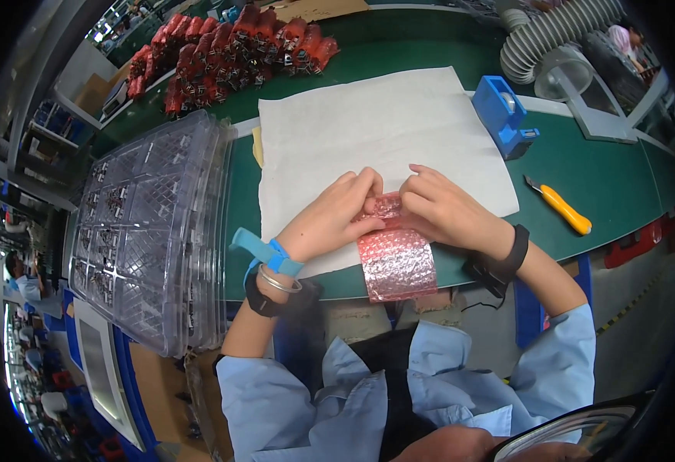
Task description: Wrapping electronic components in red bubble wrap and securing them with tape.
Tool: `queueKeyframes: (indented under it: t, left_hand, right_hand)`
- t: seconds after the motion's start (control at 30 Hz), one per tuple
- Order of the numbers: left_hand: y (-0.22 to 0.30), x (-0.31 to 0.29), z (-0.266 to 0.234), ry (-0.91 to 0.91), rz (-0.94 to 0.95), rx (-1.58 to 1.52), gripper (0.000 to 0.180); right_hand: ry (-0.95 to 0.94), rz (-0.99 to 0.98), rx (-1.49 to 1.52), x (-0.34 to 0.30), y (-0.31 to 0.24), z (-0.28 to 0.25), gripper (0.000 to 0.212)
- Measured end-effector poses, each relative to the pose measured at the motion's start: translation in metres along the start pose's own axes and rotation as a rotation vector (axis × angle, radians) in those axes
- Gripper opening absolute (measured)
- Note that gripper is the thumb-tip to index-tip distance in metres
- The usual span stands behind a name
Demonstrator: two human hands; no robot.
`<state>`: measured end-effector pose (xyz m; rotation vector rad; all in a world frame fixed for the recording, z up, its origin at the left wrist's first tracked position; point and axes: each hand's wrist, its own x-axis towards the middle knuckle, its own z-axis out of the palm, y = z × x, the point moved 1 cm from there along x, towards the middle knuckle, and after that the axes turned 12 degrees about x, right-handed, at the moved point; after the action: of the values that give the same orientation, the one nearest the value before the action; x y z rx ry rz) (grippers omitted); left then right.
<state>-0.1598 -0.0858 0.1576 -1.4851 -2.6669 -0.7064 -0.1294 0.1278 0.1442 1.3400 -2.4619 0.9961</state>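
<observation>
Both hands grip a strip of pink bubble wrap (399, 266) at its far end, where it looks folded or rolled over. My left hand (333, 212) pinches the left edge, thumb near the fold. On the right edge, my right hand (445, 208) is closed with its fingers curled. Whether anything lies inside the fold is hidden by the fingers. The near part of the wrap hangs over the table's front edge. Under the hands lies a large white paper sheet (368, 115).
A blue tape dispenser (500, 115) and a yellow-handled utility knife (559, 206) are at the right. Stacked clear plastic trays (152, 208) with small parts stand at the left. Red-wrapped bundles (237, 54) are piled at the back left. A grey flexible duct (561, 35) is at the far right.
</observation>
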Motion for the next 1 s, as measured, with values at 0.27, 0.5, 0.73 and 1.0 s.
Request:
queueKeyframes:
  t: [0.27,0.5,0.73,1.0]
  left_hand:
    - [0.008,0.011,0.021,-0.065,-0.143,0.020,0.052]
    - [0.029,0.016,0.030,-0.033,-0.259,0.211,0.046]
    - [-0.018,0.051,0.026,0.099,-0.257,0.428,0.035]
    - [-0.035,0.066,0.022,0.039,-0.175,0.274,0.030]
  right_hand:
    - [0.030,0.071,0.118,-0.011,-0.016,-0.004,0.023]
    - [-0.014,0.087,-0.094,-0.034,-0.033,0.005,0.026]
    - [0.023,0.173,0.000,-0.040,-0.034,0.014,0.032]
    - [-0.140,0.276,-0.028,-0.011,-0.007,0.005,0.037]
